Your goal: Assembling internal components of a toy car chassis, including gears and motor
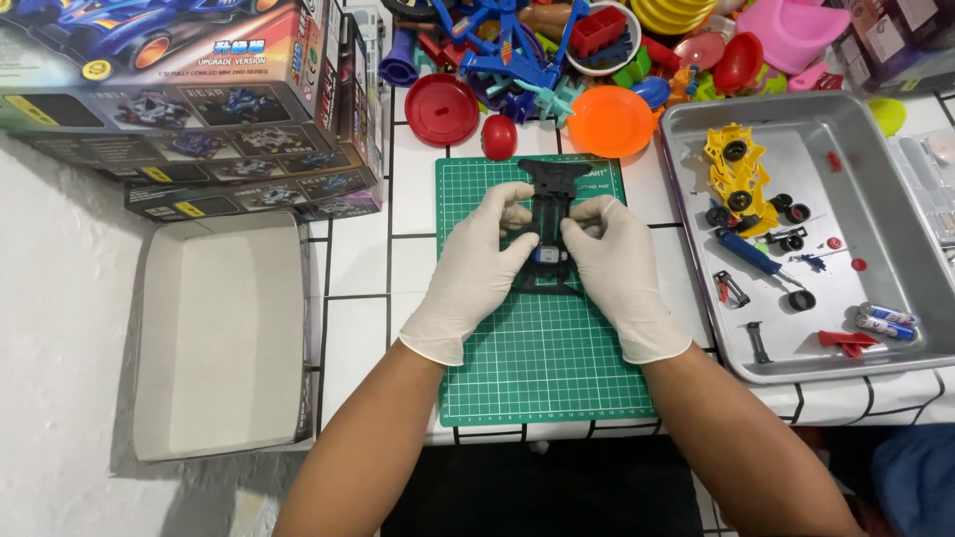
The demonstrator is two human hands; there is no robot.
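A black toy car chassis [553, 189] lies on a green cutting mat [542, 348], with a small blue and silver motor part [548, 256] set in its near end. Both of my hands wear white gloves. My left hand [476, 268] grips the chassis from its left side, thumb pressing near the motor part. From the right side my right hand [617, 268] holds the same chassis, fingertips on its upper edge. The middle of the chassis is hidden by my fingers.
A metal tray [696, 129] at the right holds a yellow car body [736, 169], black wheels, a blue screwdriver [748, 254], two batteries [885, 321] and red bits. Colourful plastic toys [537, 60] crowd the back. Stacked toy car boxes [189, 109] and an open cardboard lid [224, 338] sit left.
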